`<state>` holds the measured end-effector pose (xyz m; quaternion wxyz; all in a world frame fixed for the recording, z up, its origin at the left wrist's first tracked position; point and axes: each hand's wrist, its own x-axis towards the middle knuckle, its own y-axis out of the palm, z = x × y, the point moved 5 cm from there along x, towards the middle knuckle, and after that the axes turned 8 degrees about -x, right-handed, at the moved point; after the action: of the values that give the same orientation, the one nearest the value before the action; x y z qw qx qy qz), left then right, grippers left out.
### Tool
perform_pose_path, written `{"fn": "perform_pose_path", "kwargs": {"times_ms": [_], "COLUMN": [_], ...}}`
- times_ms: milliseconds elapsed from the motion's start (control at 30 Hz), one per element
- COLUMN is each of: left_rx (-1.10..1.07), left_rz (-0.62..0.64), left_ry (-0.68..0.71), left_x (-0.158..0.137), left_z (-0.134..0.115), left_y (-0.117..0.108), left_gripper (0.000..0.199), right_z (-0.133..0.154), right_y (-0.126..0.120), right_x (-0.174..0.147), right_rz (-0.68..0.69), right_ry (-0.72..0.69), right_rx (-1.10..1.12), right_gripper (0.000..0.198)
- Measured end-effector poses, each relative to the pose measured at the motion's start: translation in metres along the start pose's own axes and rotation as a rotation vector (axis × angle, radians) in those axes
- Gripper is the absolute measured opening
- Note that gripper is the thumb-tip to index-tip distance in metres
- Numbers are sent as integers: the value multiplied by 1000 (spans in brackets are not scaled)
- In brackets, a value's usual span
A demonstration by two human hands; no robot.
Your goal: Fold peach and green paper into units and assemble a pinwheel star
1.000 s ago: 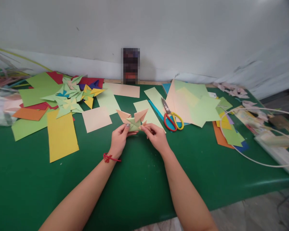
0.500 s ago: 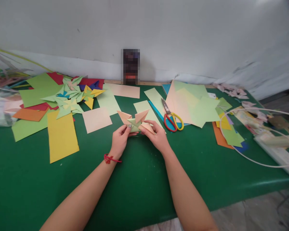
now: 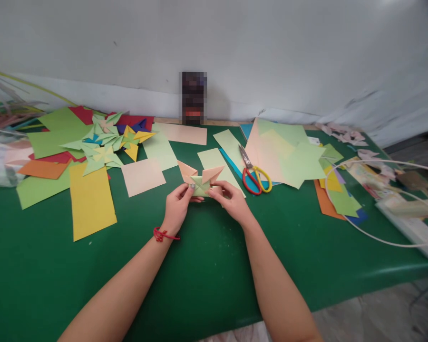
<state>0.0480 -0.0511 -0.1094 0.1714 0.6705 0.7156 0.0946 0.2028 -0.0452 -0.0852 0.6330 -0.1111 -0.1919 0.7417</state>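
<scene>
Between my two hands is a folded paper model with a light green middle and two peach points sticking up at its upper left and upper right. My left hand pinches its left side, thumb in front and fingers behind. On the right edge, the thumb and fingers of my right hand are closed on the paper; the lower right part is hidden by them. A pale green paper strip lies just beyond the model.
Scissors with red and yellow handles lie right of the hands, beside large pale sheets. Folded paper stars and coloured sheets, including a yellow one, cover the left. A white wire loop arches at the right. A blurred-out dark object stands against the wall.
The lower right peach flap seen earlier by my right fingers no longer shows. The model's upper points have shifted slightly right. The hands stay almost in place.
</scene>
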Motion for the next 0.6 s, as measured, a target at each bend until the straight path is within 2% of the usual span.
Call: {"fn": "perform_pose_path", "kwargs": {"times_ms": [167,333,600], "left_rx": [-3,-3,45], "left_rz": [8,13,35], "left_ry": [3,2,2], "left_x": [0,0,-1], "left_z": [1,2,2], "left_y": [0,0,1], "left_gripper": [30,29,29], "right_z": [0,-2,-1], "right_y": [-5,-1,-2], "right_x": [1,2,1], "right_rz": [-75,0,15], "right_ry": [-87,-99,-70], "right_rx": [-31,-38,-57], "right_gripper": [19,14,18]}}
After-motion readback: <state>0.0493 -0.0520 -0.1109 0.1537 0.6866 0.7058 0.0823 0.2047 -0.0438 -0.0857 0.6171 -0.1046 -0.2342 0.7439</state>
